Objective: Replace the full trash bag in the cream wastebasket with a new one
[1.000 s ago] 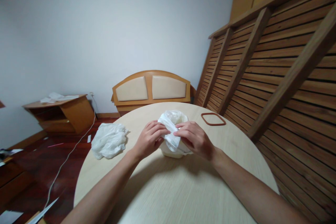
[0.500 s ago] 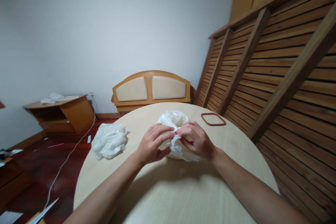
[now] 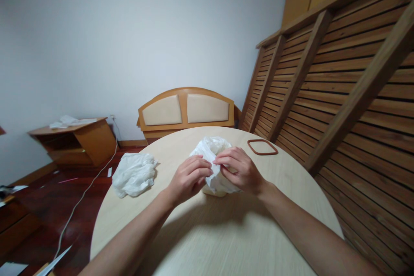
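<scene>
A white plastic bag (image 3: pixel 210 146) is draped over a cream-coloured container (image 3: pixel 215 193), whose lower edge shows below the plastic on the table. My left hand (image 3: pixel 190 177) pinches the bag at its near left side. With thumb and fingers together, my right hand (image 3: pixel 241 168) grips the same bag a little to the right, close to the left fingertips. Most of the container is hidden by the bag and hands. Beyond my right hand lies a brown rounded-square ring (image 3: pixel 262 147), touched by neither hand.
A second white plastic bag (image 3: pixel 134 174) lies crumpled at the left edge of the round table (image 3: pixel 226 241). Behind the table stands a padded headboard (image 3: pixel 186 108). Slatted wooden panels (image 3: pixel 323 90) lean on the right, and a low cabinet (image 3: pixel 77 142) stands left.
My hands have shifted along the bag's near edge, the left one slightly down and left. The plastic in front has moved, and more of the container's lower edge shows.
</scene>
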A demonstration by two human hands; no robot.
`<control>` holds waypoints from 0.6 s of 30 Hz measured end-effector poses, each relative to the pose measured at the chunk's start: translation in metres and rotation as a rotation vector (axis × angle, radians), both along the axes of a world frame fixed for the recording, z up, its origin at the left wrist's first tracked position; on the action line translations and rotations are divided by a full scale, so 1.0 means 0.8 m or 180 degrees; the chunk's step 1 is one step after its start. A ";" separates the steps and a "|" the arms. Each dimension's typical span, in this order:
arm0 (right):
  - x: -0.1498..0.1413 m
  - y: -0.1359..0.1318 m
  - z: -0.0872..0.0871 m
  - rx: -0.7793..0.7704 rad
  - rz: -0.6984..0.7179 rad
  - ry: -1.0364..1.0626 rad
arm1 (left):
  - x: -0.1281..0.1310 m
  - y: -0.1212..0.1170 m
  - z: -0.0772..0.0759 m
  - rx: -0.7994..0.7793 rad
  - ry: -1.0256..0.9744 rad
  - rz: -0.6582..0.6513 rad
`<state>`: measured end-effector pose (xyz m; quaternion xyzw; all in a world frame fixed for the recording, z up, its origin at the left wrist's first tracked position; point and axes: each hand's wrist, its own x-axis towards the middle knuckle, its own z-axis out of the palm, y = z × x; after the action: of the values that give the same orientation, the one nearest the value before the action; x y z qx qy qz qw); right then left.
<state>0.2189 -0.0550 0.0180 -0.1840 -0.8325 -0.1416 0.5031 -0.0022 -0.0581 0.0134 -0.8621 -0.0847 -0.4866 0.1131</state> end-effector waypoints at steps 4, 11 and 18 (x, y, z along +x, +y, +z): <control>0.000 -0.002 0.001 -0.0222 0.0142 0.0139 | 0.003 -0.003 0.001 -0.0036 0.0090 0.0057; 0.003 -0.003 0.001 -0.0010 0.0080 0.0174 | 0.003 0.004 0.001 -0.0158 0.0095 0.0245; 0.004 -0.001 0.001 0.0081 0.0095 0.0170 | 0.001 0.011 -0.001 -0.0113 0.0123 0.0311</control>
<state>0.2223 -0.0559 0.0187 -0.1688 -0.8195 -0.1397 0.5295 -0.0018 -0.0492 0.0126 -0.8681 -0.1331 -0.4621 0.1230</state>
